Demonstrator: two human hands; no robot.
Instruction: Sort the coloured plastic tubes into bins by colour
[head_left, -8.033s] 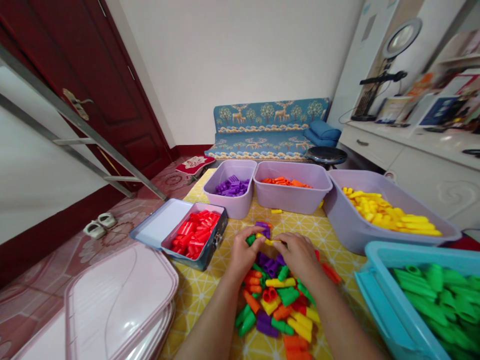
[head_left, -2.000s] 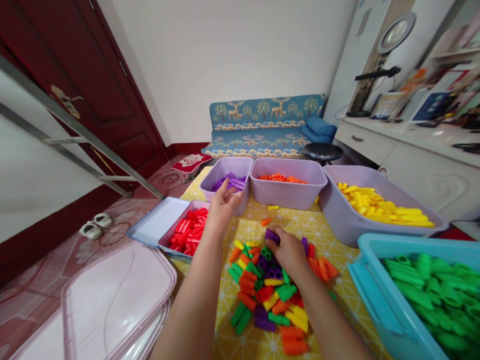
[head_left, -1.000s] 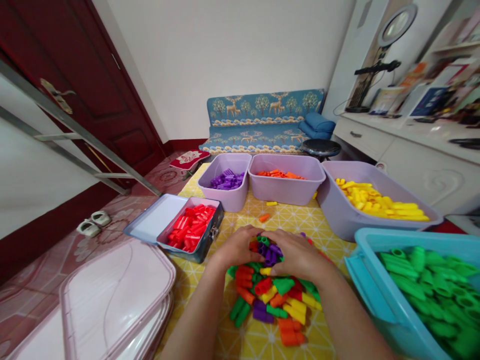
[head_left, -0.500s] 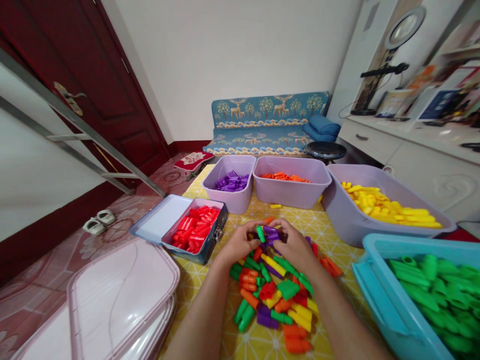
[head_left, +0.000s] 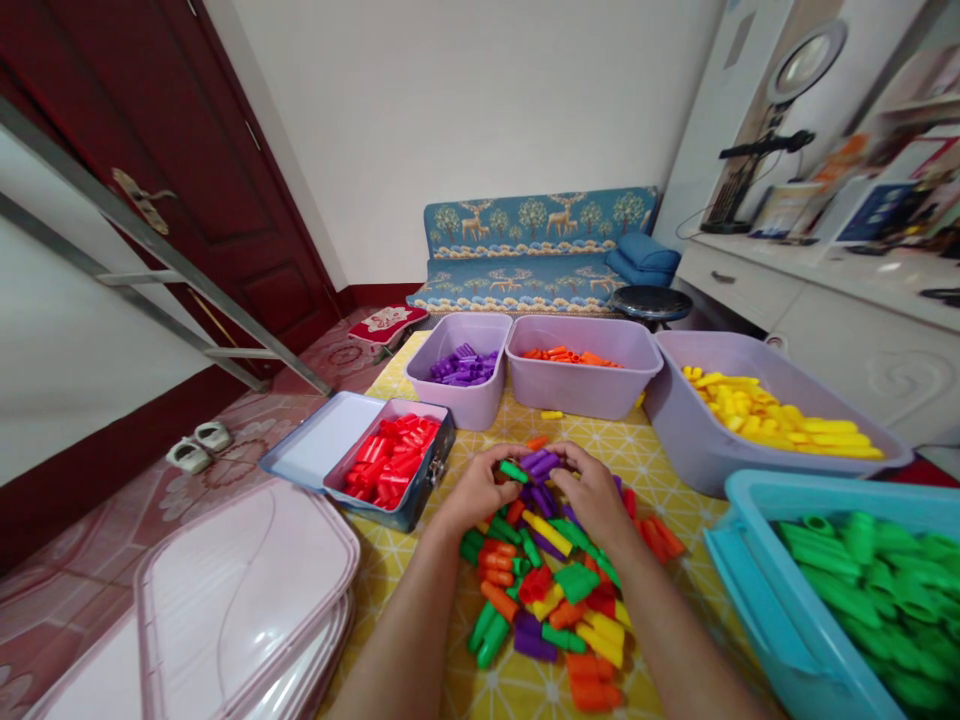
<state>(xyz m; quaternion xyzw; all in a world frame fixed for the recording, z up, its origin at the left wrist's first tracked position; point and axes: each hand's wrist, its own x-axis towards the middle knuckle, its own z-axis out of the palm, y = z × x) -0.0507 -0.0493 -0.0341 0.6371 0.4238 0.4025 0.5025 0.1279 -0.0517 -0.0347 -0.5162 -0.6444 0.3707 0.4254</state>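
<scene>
At the far end of a mixed heap of coloured plastic tube pieces (head_left: 559, 580), both hands are close together. My left hand (head_left: 478, 488) is curled with a green tube piece (head_left: 514, 471) at its fingertips. My right hand (head_left: 598, 497) pinches a few purple tube pieces (head_left: 540, 465), held beside the green one. More purple pieces lie just below the fingers. Orange, yellow, green, red and purple pieces lie between my forearms, some joined side by side.
Around the heap stand a purple-piece bin (head_left: 493, 400), an orange-piece bin (head_left: 577, 390), a yellow-piece bin (head_left: 697, 450), a turquoise green-piece bin (head_left: 757, 590) and an open tin case (head_left: 420, 500) of red pieces. Stacked lids (head_left: 247, 590) lie left. A stray yellow piece (head_left: 551, 414) sits near the bins.
The green piece has tipped from near upright to lying more sideways. The purple pieces have turned and risen slightly between the fingers. Both hands stay nearly in place.
</scene>
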